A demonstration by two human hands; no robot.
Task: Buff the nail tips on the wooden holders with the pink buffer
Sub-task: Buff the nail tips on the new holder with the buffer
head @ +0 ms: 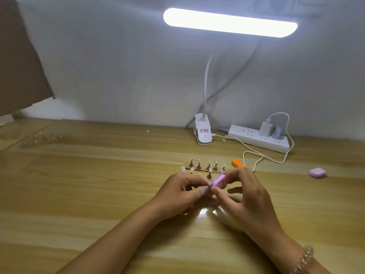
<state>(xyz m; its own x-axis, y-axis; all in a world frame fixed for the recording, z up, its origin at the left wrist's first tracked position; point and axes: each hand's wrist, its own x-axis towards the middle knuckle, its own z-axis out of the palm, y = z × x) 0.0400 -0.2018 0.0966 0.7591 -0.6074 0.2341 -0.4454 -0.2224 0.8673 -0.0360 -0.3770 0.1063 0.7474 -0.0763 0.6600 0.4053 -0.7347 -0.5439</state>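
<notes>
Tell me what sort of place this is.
Probably a home desk set up for nail work: a wooden table, a clip-on lamp, a power strip, and nail tips on small holders.

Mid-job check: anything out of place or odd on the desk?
Nothing spilled or damaged. One small white bit lies loose on the table left of the lamp clip, away from the holders; too small to identify. A spare pink buffer sits alone far right.

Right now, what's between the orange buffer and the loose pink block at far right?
Head view: only a white cable loops across the table between the orange buffer and the loose pink block. The rest of that stretch is bare wood.
</notes>
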